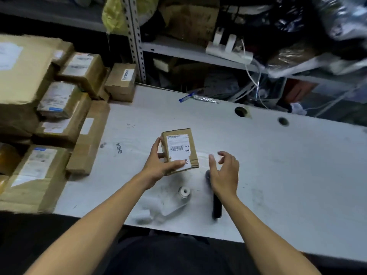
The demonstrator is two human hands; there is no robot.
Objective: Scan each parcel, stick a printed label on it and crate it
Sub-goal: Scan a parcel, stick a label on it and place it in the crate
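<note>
A small brown cardboard parcel (pixel 179 148) with a white barcode label on its top face is held just above the white table (pixel 278 165). My left hand (pixel 158 165) grips it, fingers on its left side and thumb across the label's lower edge. My right hand (pixel 225 171) hovers to the right of the parcel with fingers loosely spread, holding nothing. Under that hand lies a black handheld scanner (pixel 216 207), partly hidden by the wrist. A small label roll (pixel 184 192) and white label strips (pixel 151 211) lie near the table's front edge.
Several taped cardboard parcels (pixel 59 100) are stacked along the table's left side. Grey metal shelving (pixel 137 46) with bags, boxes and cables stands behind the table. Two round cable holes (pixel 240 111) sit near the far edge, with a blue-tipped wrapper (pixel 198 98) beside them.
</note>
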